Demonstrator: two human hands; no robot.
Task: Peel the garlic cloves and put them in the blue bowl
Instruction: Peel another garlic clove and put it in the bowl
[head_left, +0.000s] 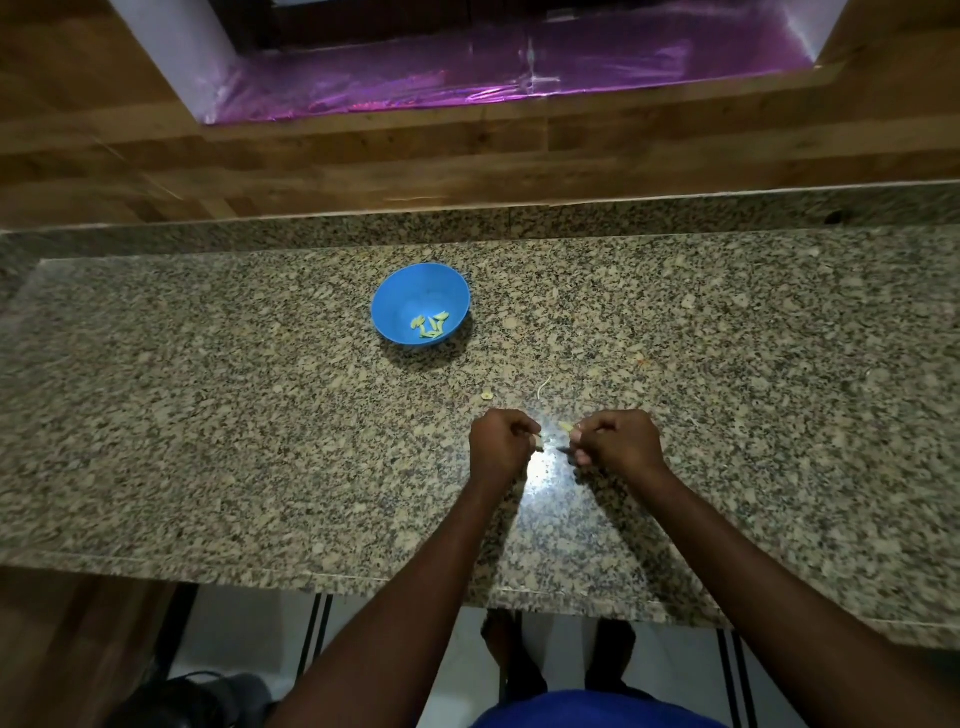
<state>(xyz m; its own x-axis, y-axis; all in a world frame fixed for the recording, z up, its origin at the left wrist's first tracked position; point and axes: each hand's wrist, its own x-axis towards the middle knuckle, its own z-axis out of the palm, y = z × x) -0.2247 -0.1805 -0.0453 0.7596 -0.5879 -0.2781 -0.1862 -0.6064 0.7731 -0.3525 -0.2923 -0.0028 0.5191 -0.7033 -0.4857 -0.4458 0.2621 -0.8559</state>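
Observation:
A blue bowl (421, 303) stands on the granite counter (208, 415) to the far left of my hands, with several pale peeled garlic cloves (430, 325) inside. My left hand (501, 441) is curled, and a small pale bit shows at its fingertips. My right hand (613, 439) is curled too, pinching a small yellowish garlic piece (565, 427) at its fingertips. The two hands hover close together just above the counter, a small gap between them. What exactly each hand holds is mostly hidden by the fingers.
Bits of garlic skin (487, 396) and a thin curled strip (543, 387) lie on the counter beyond my hands. A wooden wall (363, 156) and a shiny purple sill (467, 78) rise behind. The counter's near edge (363, 577) is below my forearms.

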